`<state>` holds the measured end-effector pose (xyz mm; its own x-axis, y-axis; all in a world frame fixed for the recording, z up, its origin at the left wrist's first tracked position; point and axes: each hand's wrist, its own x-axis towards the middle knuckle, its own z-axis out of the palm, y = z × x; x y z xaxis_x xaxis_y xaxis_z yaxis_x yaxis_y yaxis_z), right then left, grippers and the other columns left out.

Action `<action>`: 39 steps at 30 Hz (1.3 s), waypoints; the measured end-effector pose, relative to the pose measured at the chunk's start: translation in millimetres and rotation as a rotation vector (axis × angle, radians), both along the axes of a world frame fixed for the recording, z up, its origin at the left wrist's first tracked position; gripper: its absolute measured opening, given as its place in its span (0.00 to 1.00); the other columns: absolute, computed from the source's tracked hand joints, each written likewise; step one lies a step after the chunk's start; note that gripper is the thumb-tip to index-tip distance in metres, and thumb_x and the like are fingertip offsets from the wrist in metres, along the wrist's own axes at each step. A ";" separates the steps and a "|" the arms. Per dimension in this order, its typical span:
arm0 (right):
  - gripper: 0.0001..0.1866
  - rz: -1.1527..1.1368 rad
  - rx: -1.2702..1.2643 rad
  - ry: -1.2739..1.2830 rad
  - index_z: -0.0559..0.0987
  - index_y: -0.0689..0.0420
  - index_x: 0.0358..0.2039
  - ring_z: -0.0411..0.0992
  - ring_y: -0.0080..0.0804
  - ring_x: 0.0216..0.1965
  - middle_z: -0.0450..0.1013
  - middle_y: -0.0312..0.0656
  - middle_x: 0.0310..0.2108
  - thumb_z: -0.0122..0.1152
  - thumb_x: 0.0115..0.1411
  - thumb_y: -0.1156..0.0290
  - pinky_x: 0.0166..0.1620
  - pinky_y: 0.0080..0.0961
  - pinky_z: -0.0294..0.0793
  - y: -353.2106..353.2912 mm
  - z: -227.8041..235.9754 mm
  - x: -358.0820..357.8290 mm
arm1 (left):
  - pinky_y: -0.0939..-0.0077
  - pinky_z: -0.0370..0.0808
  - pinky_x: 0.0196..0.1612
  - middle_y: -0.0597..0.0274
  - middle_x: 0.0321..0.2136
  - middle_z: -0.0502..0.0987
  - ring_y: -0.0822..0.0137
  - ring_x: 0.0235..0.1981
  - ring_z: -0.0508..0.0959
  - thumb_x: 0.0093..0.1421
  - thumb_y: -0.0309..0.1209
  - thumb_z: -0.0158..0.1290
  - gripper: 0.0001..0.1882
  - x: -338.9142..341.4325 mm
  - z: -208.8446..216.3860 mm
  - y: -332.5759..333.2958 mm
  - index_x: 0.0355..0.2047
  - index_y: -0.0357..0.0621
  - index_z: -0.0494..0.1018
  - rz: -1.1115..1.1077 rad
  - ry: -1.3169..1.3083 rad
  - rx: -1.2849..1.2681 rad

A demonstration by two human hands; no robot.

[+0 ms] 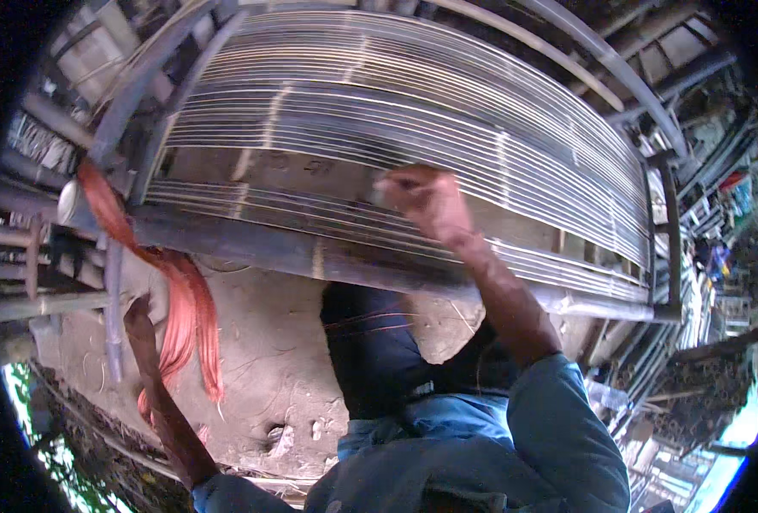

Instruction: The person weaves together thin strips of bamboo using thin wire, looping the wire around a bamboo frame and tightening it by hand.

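Observation:
My right hand (427, 201) is raised over the pale threads (353, 120) stretched across a wooden frame. Its fingers are curled together and smeared by motion, so what they hold, if anything, cannot be made out. Low on the left, my left hand (141, 318) is beside a hank of orange-red strands (186, 295), apart from the main bundle. Its fingers look pressed together; anything in them is too small to tell. The hank is draped over the left end of the frame's thick near pole (285, 248) and hangs toward the ground. Thin reddish threads cross above my lap.
Dark poles bound the frame, with a side pole (131, 103) at the left. Bare earth ground (259, 342) lies below, with small scraps on it. Stacked poles (712, 171) and mixed clutter stand at the right. My knees are under the near pole.

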<state>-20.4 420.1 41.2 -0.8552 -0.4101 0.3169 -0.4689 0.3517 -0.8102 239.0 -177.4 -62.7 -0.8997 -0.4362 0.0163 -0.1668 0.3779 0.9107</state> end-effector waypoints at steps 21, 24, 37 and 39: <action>0.20 -0.124 0.480 -0.431 0.87 0.58 0.37 0.81 0.38 0.35 0.83 0.47 0.35 0.66 0.61 0.52 0.44 0.32 0.80 229.5 -14.6 43.1 | 0.70 0.73 0.52 0.61 0.36 0.82 0.68 0.42 0.79 0.65 0.30 0.53 0.08 -44.5 139.9 323.8 0.34 0.41 0.80 -0.190 0.085 0.153; 0.20 0.095 0.358 -0.452 0.84 0.56 0.45 0.79 0.38 0.47 0.81 0.46 0.43 0.65 0.63 0.53 0.52 0.31 0.78 222.6 -7.4 41.0 | 0.59 0.72 0.59 0.51 0.49 0.79 0.57 0.53 0.77 0.64 0.24 0.49 0.16 -42.7 217.0 264.3 0.51 0.35 0.75 -0.270 0.525 0.762; 0.19 0.104 0.633 -0.063 0.82 0.53 0.50 0.76 0.52 0.48 0.76 0.52 0.52 0.55 0.58 0.66 0.54 0.39 0.76 133.1 -71.7 -9.8 | 0.56 0.79 0.39 0.56 0.29 0.83 0.50 0.33 0.82 0.54 0.25 0.56 0.10 -258.3 111.4 488.1 0.31 0.56 0.85 -0.682 -0.120 -0.823; 0.19 0.067 0.651 -0.092 0.84 0.50 0.47 0.78 0.53 0.45 0.78 0.52 0.49 0.56 0.55 0.66 0.51 0.41 0.77 131.7 -68.6 -9.6 | 0.55 0.80 0.42 0.47 0.31 0.83 0.46 0.36 0.84 0.51 0.27 0.58 0.07 -266.3 88.6 537.3 0.30 0.50 0.84 -0.673 -0.215 -0.805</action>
